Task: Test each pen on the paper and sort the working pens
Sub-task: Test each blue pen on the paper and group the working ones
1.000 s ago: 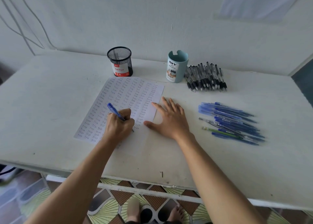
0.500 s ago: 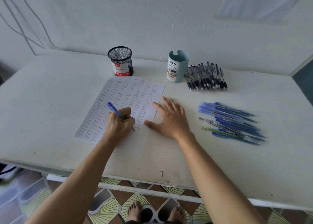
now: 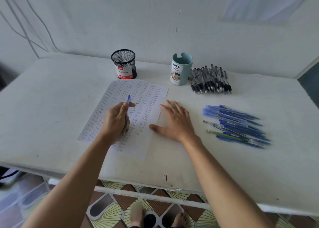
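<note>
- Pen [image 3: 128, 99] gripped in left hand [image 3: 115, 122] over the paper [image 3: 145, 96]; right hand [image 3: 176, 122] spread flat at its right edge
- Sheet nearly full of test words; blue pile [image 3: 236, 124] and black pile [image 3: 210, 79] right of it, likely more to try

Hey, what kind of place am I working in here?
Probably a room at home: a plain white table against a bare wall, patterned floor tiles underneath, and bare feet.

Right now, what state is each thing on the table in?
left hand, gripping blue pen
right hand, flat on paper's edge
paper, flat, covered in writing
mesh cup, upright, no pens showing
teal cup, upright, no pens showing
black pens, lying piled
blue pens, lying piled
</note>
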{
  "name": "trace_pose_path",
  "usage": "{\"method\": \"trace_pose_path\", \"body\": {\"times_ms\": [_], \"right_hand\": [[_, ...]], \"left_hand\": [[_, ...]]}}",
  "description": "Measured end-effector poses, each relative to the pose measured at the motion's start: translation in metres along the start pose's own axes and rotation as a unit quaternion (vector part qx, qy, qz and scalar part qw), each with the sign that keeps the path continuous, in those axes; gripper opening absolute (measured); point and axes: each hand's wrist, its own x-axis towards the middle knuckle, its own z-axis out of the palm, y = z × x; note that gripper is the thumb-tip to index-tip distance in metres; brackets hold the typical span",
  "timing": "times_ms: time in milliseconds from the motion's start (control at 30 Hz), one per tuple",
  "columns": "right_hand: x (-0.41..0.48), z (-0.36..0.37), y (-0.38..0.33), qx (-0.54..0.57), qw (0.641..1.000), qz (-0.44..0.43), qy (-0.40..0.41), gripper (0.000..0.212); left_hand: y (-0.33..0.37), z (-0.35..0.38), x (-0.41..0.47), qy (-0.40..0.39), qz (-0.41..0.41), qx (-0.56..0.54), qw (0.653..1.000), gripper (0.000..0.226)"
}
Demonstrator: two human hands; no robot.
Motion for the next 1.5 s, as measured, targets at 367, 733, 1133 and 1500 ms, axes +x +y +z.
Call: {"method": "trace_pose_path", "body": {"times_ms": [367, 733, 1133, 1500], "right_hand": [[-0.003, -0.007, -0.001, 0.013, 0.999, 0.000, -0.036, 0.099], [-0.011, -0.008, 0.002, 0.051, 0.998, -0.022, -0.016, 0.083], [-0.006, -0.006, 0.000, 0.006, 1.000, -0.019, -0.017, 0.089], [-0.006, -0.004, 0.000, -0.001, 1.000, -0.015, -0.001, 0.092]], "left_hand": [[0.011, 0.003, 0.000, -0.033, -0.037, -0.013, 0.999, 0.020], [0.024, 0.014, 0.013, -0.012, -0.066, 0.192, 0.979, 0.022], [-0.005, -0.045, 0.077, 0.190, -0.063, 0.366, 0.909, 0.050], [-0.017, -0.052, 0.086, 0.226, -0.063, 0.386, 0.892, 0.034]]}}
